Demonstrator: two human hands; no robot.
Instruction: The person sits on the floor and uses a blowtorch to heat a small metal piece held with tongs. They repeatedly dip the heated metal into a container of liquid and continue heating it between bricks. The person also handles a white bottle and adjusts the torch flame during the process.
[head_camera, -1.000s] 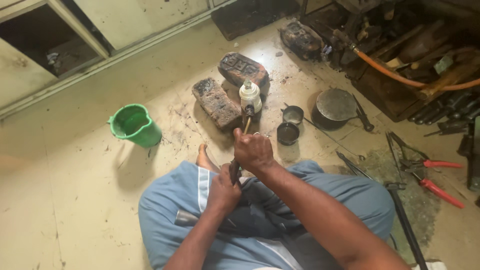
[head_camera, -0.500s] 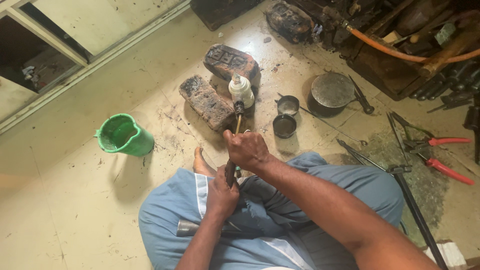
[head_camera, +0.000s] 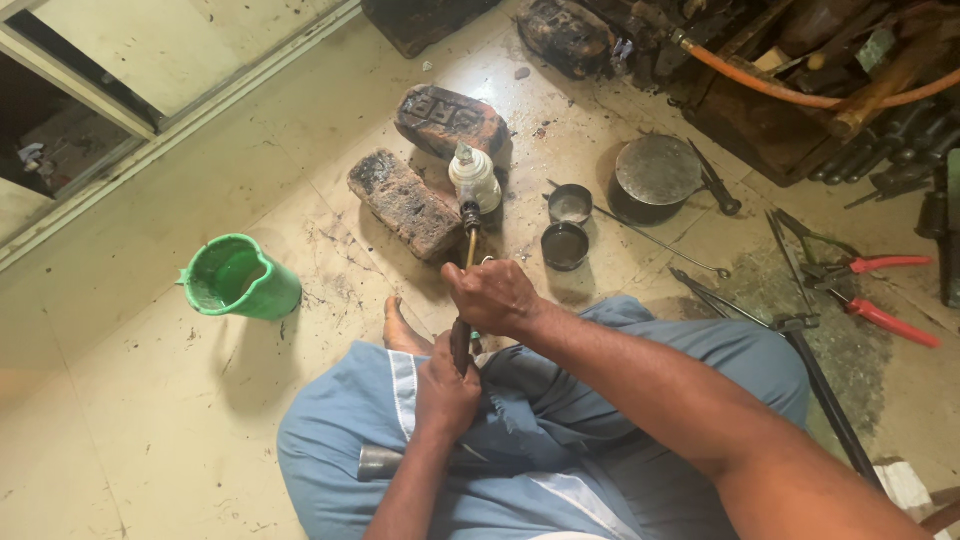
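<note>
Gripping the dark lower end of a slim rod-like tool (head_camera: 465, 300), the left hand (head_camera: 447, 392) is closed in a fist over the person's lap. Just beyond it, the right hand (head_camera: 493, 297) is curled shut round the same shaft higher up. The tool's long axis runs almost straight away from both hands, its yellowish upper length pointing to a dark tip that meets a small white bottle-shaped piece (head_camera: 474, 180). That piece stands past the right hand, beside two sooty bricks (head_camera: 405, 203), with two small round tins (head_camera: 567, 226) further right.
</note>
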